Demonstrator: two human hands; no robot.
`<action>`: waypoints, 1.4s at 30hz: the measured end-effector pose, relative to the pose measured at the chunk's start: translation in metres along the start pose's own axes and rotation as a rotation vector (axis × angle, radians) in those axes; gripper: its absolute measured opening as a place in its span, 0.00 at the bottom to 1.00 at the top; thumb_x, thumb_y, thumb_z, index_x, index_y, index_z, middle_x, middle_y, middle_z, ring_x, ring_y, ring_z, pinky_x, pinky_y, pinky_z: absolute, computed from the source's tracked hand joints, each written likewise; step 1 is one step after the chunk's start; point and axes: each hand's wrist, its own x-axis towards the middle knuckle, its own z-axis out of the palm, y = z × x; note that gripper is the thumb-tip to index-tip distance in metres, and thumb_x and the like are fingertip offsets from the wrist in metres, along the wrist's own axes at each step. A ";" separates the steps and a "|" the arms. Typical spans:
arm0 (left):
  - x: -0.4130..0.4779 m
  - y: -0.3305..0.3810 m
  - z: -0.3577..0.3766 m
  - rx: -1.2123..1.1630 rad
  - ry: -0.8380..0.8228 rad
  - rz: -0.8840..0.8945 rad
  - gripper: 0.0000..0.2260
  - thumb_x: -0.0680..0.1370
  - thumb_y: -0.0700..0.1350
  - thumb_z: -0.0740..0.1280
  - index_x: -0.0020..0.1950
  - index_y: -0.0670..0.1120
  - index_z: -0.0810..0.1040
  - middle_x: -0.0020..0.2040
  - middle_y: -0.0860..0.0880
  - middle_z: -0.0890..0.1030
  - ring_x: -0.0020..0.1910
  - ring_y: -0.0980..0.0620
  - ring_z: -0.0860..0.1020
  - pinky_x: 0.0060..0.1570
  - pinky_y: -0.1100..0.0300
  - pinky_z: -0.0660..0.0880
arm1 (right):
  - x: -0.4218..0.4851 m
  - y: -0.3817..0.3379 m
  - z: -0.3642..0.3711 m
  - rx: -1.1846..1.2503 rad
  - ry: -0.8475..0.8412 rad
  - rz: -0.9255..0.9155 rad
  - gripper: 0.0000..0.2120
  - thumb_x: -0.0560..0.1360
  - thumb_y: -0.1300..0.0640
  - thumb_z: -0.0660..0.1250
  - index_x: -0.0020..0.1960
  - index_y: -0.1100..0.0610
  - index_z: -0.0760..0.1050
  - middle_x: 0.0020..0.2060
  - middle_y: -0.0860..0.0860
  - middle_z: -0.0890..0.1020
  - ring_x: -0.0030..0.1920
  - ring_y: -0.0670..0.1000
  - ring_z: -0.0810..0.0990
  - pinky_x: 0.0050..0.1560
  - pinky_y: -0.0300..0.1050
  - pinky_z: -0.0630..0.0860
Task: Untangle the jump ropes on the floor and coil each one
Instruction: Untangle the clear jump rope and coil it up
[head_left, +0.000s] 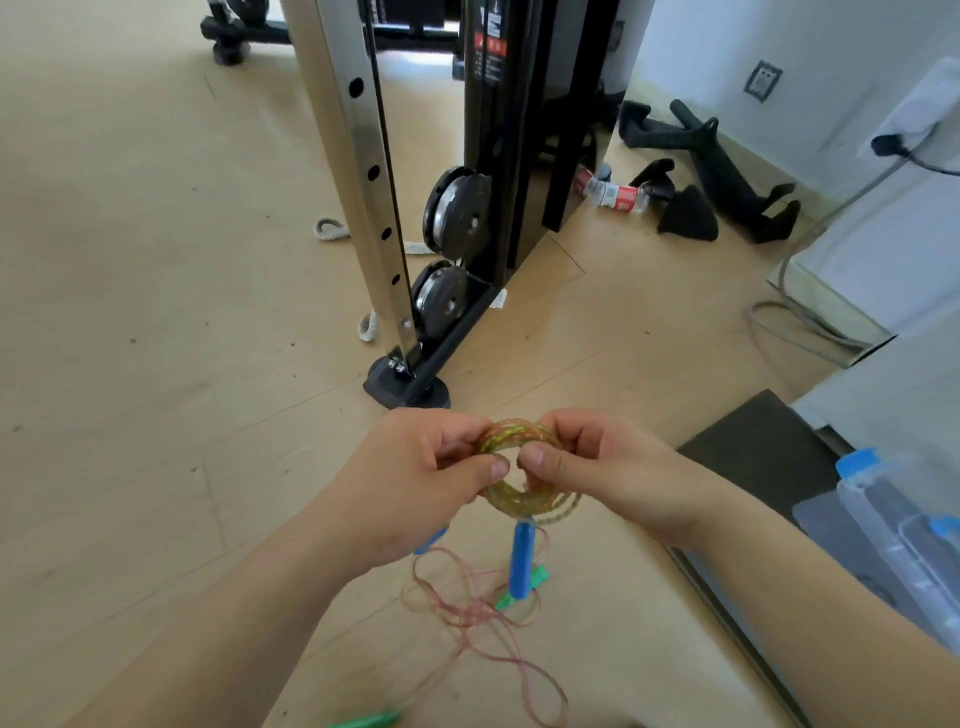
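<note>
Both hands were on the one yellow jump rope (524, 493), wound into a small tight coil and held up over the wooden floor (156, 312). The left hand (410, 483) pinched the coil's left side between thumb and curled fingers, and the right hand (618, 467) pinched the right side the same way, thumbs nearly meeting in the middle. A blue handle (521, 561) dangled straight down from the coil. Underneath, the pink jump rope (483, 613) lay in a loose messy tangle on the floor, one green handle (537, 578) just behind the blue one, the other (369, 721) at the near edge. The cable machine (493, 156) stood further back.
</note>
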 end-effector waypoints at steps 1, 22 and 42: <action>0.010 0.005 0.000 -0.015 0.017 0.000 0.06 0.80 0.43 0.70 0.50 0.53 0.86 0.43 0.50 0.87 0.45 0.47 0.85 0.51 0.45 0.83 | 0.005 -0.005 -0.003 0.019 0.022 -0.004 0.19 0.76 0.46 0.73 0.55 0.62 0.82 0.46 0.57 0.86 0.47 0.49 0.83 0.51 0.43 0.79; -0.029 0.476 -0.110 -0.241 0.036 0.082 0.14 0.75 0.37 0.77 0.57 0.45 0.81 0.44 0.47 0.88 0.43 0.50 0.87 0.47 0.53 0.85 | -0.201 -0.439 -0.128 -0.048 0.538 -0.073 0.08 0.79 0.56 0.72 0.58 0.49 0.80 0.44 0.54 0.88 0.48 0.57 0.87 0.53 0.60 0.84; 0.089 0.734 -0.133 0.012 0.133 0.161 0.07 0.76 0.40 0.75 0.51 0.49 0.83 0.43 0.49 0.87 0.44 0.49 0.86 0.46 0.52 0.85 | -0.202 -0.646 -0.321 -0.105 0.752 0.001 0.06 0.73 0.53 0.77 0.47 0.53 0.82 0.44 0.55 0.86 0.42 0.53 0.83 0.37 0.47 0.78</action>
